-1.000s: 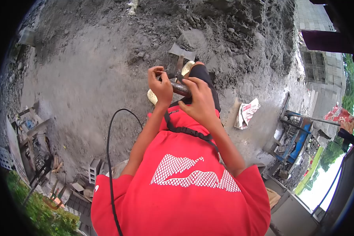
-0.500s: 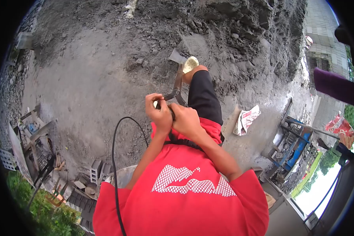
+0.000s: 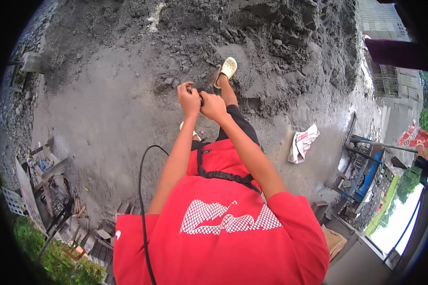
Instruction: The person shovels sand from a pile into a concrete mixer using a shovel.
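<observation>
Both of my arms stretch forward from the red shirt. My left hand point(image 3: 189, 99) and my right hand point(image 3: 214, 106) are side by side, closed around the dark handle of a shovel. Most of the handle and shaft is hidden behind the hands. Beyond them shows the dark shovel blade point(image 3: 215, 76), beside my foot in a pale yellow clog point(image 3: 228, 68). Around the blade lies loose grey sand and gravel point(image 3: 185, 57). The other clog point(image 3: 195, 133) is partly covered by my left arm.
A heap of dark grey sand point(image 3: 290, 47) rises ahead on the right. To the right lies a crumpled paper sack point(image 3: 302, 144), with a blue metal machine point(image 3: 368, 175) farther off. Wooden boards and scraps point(image 3: 45, 171) sit at the left. A black cable point(image 3: 141, 204) runs past my left arm.
My hands have moved forward, away from my body, with the shovel handle. The arms are straighter. The shovel now appears foreshortened, its shaft mostly hidden, and the clogged foot has shifted slightly forward.
</observation>
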A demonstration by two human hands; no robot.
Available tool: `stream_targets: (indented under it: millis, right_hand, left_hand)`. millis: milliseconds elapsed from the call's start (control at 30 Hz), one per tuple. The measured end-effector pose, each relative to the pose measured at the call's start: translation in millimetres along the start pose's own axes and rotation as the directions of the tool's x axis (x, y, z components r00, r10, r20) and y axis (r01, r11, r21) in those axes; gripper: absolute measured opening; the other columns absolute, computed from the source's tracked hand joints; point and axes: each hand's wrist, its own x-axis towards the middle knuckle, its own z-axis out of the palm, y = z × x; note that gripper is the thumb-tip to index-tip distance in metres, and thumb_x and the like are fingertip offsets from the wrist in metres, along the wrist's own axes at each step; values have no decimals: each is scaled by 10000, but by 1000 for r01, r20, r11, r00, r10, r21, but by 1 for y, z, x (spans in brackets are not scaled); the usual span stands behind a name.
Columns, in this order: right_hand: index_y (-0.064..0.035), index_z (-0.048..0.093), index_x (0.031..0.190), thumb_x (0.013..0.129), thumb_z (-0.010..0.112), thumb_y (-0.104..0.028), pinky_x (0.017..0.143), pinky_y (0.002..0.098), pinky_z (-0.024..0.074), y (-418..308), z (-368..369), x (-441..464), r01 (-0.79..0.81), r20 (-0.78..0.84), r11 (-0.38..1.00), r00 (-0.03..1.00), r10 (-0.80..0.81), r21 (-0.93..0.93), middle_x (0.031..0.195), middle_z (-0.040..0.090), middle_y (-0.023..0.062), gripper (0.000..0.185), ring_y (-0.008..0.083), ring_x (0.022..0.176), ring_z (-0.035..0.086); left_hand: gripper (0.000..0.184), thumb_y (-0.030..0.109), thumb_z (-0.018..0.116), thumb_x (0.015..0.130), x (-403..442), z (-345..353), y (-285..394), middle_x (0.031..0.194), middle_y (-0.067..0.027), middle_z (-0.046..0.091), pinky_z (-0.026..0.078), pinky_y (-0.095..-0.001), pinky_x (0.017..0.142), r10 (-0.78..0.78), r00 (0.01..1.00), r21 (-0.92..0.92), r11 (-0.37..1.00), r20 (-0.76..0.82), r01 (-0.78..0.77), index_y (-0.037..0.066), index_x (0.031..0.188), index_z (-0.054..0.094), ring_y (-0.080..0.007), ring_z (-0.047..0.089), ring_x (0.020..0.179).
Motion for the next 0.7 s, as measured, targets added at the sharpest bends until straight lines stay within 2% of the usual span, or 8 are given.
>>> stream_targets:
  millis: [33, 67, 167, 300, 400, 500, 533, 700]
  right_hand:
    - [-55, 555, 875, 694, 599, -190, 654, 468, 476, -4, 3, -4, -1, -34, 999, 999, 0, -32, 767, 631, 188, 230, 361, 739, 614]
    - [-57, 562, 883, 690, 604, -195, 658, 466, 478, -4, 5, -9, -29, -8, 999, 1000, 29, -17, 769, 633, 183, 241, 362, 743, 614]
    - [-56, 578, 909, 681, 631, -236, 682, 453, 477, 0, 3, -4, -13, -12, 1000, 1000, 13, 2, 798, 636, 179, 295, 363, 770, 610]
    - [-51, 578, 946, 687, 656, -272, 681, 442, 472, 0, 5, -21, 39, -49, 999, 998, -38, 8, 826, 636, 183, 350, 356, 790, 609]
    - [-37, 553, 929, 709, 659, -267, 658, 439, 466, 7, 11, -25, 103, -29, 994, 994, -102, 27, 824, 634, 168, 335, 364, 760, 604]
    - [-36, 522, 873, 721, 641, -245, 650, 452, 457, 15, 14, -38, 32, 119, 996, 992, -42, 86, 805, 621, 178, 284, 378, 754, 595]
    - [-41, 488, 839, 731, 617, -220, 643, 469, 449, 19, 21, -49, 170, -72, 983, 984, -166, 67, 784, 606, 194, 246, 395, 757, 584]
    - [-52, 467, 879, 751, 571, -188, 643, 502, 437, 51, 32, -100, 202, -9, 958, 979, -204, 204, 792, 602, 206, 213, 415, 746, 573]
  left_hand:
    - [223, 44, 542, 748, -9, -4, -10, 950, -103, 512, 447, -365, 749, -53, 998, 9, 999, 17, 53, 41, 968, 575, -225, 538, 797]
    - [236, 98, 549, 762, -4, -2, -24, 970, -112, 510, 444, -376, 774, 14, 1000, 38, 999, 6, -15, 54, 993, 573, -237, 540, 826]
    - [244, 90, 548, 753, -4, 1, -14, 987, -117, 515, 446, -367, 786, -122, 991, 163, 980, 46, 113, 66, 994, 579, -262, 550, 877]
    - [248, 214, 432, 866, -15, -11, -13, 1117, -84, 539, 287, -523, 943, -104, 984, 276, 959, 146, 60, 102, 1037, 572, -276, 517, 1025]
    - [265, 244, 423, 869, -32, -4, -20, 1057, -74, 607, 318, -528, 910, -151, 986, 287, 950, 73, 125, 134, 1023, 608, -289, 549, 1014]
    - [274, 234, 444, 848, -51, -3, -18, 993, -84, 646, 373, -507, 888, -184, 983, 288, 942, 7, 175, 125, 1014, 633, -305, 585, 958]
    - [272, 229, 449, 843, -58, 3, -28, 995, -87, 647, 390, -495, 879, -167, 985, 278, 945, -39, 171, 122, 1006, 639, -304, 590, 947]
    - [256, 232, 448, 857, -114, 24, -63, 1002, -110, 641, 403, -447, 865, -112, 977, 206, 967, -179, 149, 109, 979, 637, -310, 592, 927]
